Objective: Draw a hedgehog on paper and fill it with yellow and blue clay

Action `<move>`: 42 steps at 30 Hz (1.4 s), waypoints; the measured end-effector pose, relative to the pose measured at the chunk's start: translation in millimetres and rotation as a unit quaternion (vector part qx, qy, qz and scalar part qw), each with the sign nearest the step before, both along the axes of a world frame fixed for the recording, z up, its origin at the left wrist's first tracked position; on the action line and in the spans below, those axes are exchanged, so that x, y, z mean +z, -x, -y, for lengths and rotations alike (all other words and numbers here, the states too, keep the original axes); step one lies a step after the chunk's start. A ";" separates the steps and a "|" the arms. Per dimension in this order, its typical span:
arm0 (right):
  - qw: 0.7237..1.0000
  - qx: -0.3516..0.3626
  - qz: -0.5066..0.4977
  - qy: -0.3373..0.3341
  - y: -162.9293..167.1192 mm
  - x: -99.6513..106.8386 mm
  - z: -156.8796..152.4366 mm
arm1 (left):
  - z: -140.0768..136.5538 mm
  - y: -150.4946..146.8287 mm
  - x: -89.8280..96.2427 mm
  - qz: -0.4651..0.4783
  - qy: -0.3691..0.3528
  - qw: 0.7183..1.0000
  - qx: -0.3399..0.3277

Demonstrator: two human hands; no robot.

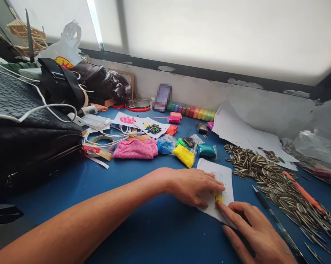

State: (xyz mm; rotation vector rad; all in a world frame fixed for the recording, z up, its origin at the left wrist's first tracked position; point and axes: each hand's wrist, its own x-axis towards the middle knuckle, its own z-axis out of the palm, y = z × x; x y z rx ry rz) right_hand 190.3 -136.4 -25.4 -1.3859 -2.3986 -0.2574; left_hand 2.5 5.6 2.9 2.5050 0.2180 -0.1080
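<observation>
A white sheet of paper (226, 172) lies on the blue table, bearing a small pencil drawing that is partly covered. My left hand (191, 185) rests flat across the sheet with fingers stretched out. Between the hands, a bit of yellow modelling clay (218, 198) sticks to the drawing. With its index fingertip, my right hand (255, 229) presses the lower end of this clay; the thumb stands apart and the hand holds nothing. Beyond the paper sit a yellow clay block (184, 155) and a teal clay packet (206, 150).
Sunflower seeds (275, 179) spread over the right side, beside a pen (275, 216) and an orange tool (304, 192). A pink cloth (136, 148), cables (107, 137) and a black bag (30, 146) occupy the left. Paper sheets (242, 132) lean against the wall.
</observation>
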 end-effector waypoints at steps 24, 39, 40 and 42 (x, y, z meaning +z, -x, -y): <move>1.000 0.020 -0.004 -0.012 -1.3 -1.2 1.2 | 1.8 0.6 1.9 0.007 0.001 1.000 -0.007; 0.999 0.011 0.009 -0.032 -7.7 -9.7 7.1 | 0.7 0.8 1.6 -0.001 0.000 1.000 -0.005; 0.999 0.013 0.010 -0.032 -6.9 -9.2 6.4 | 0.7 0.8 1.5 0.000 0.001 1.000 -0.005; 0.999 0.017 0.012 -0.029 -5.4 -8.2 4.9 | 1.0 0.8 1.3 0.001 0.002 1.000 -0.003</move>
